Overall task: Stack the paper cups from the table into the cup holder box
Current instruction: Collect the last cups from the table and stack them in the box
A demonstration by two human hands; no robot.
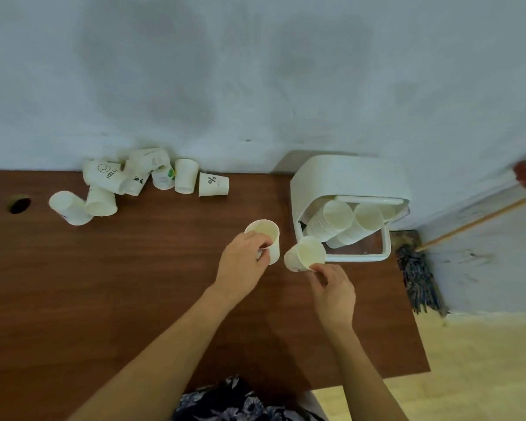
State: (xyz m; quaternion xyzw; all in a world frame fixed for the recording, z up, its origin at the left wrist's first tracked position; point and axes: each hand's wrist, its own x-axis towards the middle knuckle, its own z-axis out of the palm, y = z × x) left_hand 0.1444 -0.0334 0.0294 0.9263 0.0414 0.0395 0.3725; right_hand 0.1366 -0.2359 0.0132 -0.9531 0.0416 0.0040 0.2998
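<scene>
An upright paper cup [264, 238] is gripped by the left hand [243, 265] just beside the cup holder box [346, 180]; a tilted cup [305, 253] is pinched by the right hand [334, 288] at the box's front edge. Bare table [104, 284] lies beyond, left.

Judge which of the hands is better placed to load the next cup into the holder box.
Likely right. The right hand pinches a tilted cup just beside the holder box opening and its stacks. The left hand holds an upright cup farther from it.

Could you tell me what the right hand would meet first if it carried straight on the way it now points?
Probably the cup holder box: the right hand holds a tilted paper cup just short of its open front, where stacked cups lie, though depth is uncertain.
</scene>
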